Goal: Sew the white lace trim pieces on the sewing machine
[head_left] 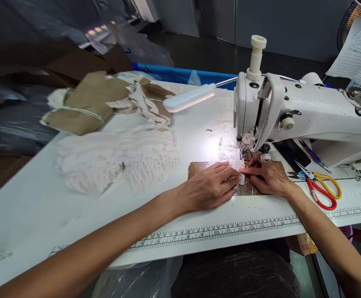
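Observation:
My left hand [210, 187] lies flat with fingers stretched out, pressing a strip of white lace [234, 163] onto a brown paper piece [195, 169] on the table. From the right, my right hand [268, 176] rests palm down on the same lace, its fingers extended and meeting the left fingertips. Both hands sit just in front of the needle of the white sewing machine [292, 111]. The lace runs back under the presser foot.
A pile of white lace [118, 159] and brown paper bundles [89, 101] lie to the left. Scissors [321, 188] with red and yellow handles rest right of the hands. A white lamp [188, 98] lights the needle area. Printed rulers [217, 229] edge the table [44, 198].

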Tool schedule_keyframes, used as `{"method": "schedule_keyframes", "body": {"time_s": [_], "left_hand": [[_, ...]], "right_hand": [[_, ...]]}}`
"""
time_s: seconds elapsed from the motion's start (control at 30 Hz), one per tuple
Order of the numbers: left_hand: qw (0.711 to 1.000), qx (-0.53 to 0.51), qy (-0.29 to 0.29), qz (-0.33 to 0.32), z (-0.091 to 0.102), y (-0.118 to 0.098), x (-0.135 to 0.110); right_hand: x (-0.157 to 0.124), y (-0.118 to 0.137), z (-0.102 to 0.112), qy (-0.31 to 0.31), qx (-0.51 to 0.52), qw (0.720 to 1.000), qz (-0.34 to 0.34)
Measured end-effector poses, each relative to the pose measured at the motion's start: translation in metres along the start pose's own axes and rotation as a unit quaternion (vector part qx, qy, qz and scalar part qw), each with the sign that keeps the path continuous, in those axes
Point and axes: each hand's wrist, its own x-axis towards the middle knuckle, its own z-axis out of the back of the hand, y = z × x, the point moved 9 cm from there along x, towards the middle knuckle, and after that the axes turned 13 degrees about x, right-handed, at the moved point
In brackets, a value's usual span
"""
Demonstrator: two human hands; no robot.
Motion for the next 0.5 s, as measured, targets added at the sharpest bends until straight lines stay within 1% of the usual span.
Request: {"method": "schedule_keyframes", "body": {"time_s": [0.1, 0.2, 0.4, 0.5], "left_hand": [[0.999, 0.018, 0.039, -0.009, -0.0007, -0.0039, 0.0052], [0.998, 0.026, 0.061, -0.012, -0.0029, -0.0033, 0.0093], [0.997, 0.013, 0.077, 0.021, -0.0080, 0.0029, 0.0056], [0.996, 0.019, 0.079, 0.027, -0.0092, 0.0045, 0.0032]], "right_hand": [[-0.0008, 0.0039, 0.0010, -0.003, 0.002, 1.000, 0.024], [-0.0006, 0.0050, 0.0012, 0.007, 0.003, 1.000, 0.017], [0.0016, 0.0100, 0.0026, 0.012, -0.026, 1.000, 0.001], [0.0046, 0.0079, -0.0018, 0.032, -0.044, 0.998, -0.029]]}}
